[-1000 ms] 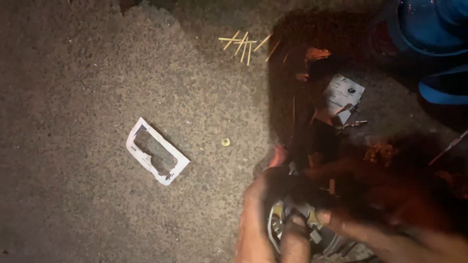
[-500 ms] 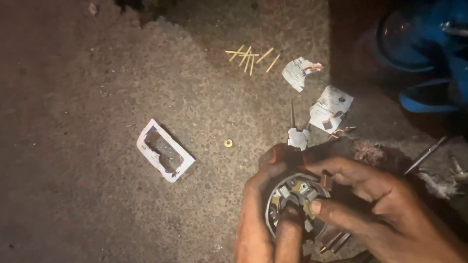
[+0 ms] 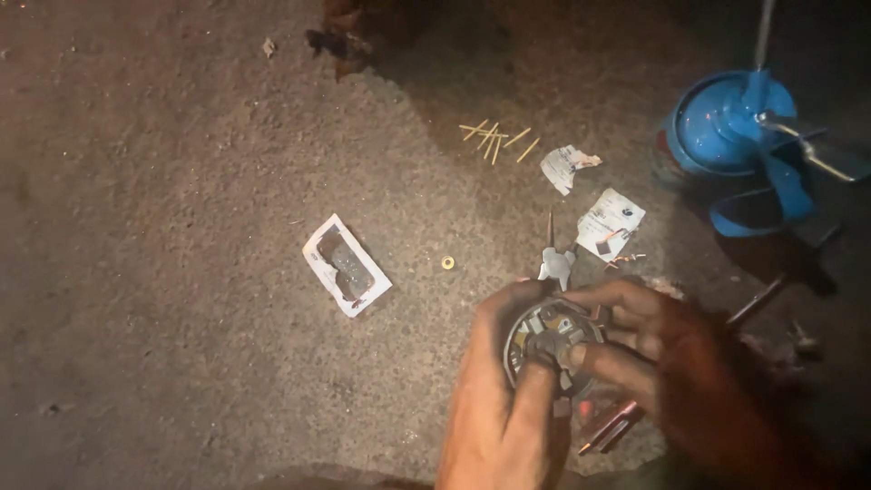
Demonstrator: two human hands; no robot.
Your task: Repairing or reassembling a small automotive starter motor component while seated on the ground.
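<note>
A: Since the earlier frame the view has drawn back; the blue fan housing (image 3: pixel 726 127) shows whole now.

B: And the hands?

A: Both grip the round grey metal motor part (image 3: pixel 547 340), below-left of that housing, over rough concrete floor (image 3: pixel 163 272). Left hand (image 3: pixel 504 399) cups it; right hand (image 3: pixel 662 349) pinches its centre, likely seating a piece.

B: Next?

A: Steady fingertip pressure, I'd judge. Pliers (image 3: pixel 555 263) lie just above it.
</note>
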